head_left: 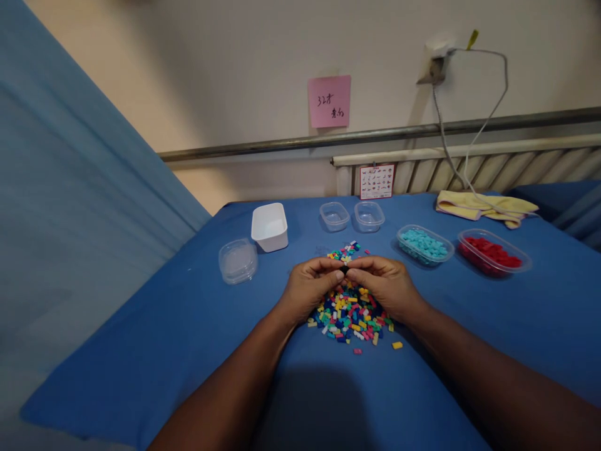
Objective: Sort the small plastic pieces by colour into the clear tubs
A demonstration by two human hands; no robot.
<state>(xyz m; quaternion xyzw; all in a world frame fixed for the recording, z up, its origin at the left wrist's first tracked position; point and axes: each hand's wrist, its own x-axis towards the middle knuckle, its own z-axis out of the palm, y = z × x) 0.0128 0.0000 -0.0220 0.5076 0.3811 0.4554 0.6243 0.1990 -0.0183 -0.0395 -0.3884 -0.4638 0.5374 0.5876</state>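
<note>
Both hands meet over a loose pile of small multicoloured toy bricks on the blue-covered table. Between the fingertips is a small black piece, perhaps one of the bricks; its shape is mostly hidden. My left hand pinches it from the left with thumb and fingers. From the other side, my right hand grips it the same way. Single bricks, one yellow and one pink, lie at the near edge of the pile.
Behind the hands stand a white tub and two clear containers. Clear lids lie at left. To the right are a container of turquoise pieces, one of red pieces and a yellow cloth. A blue curtain hangs at left.
</note>
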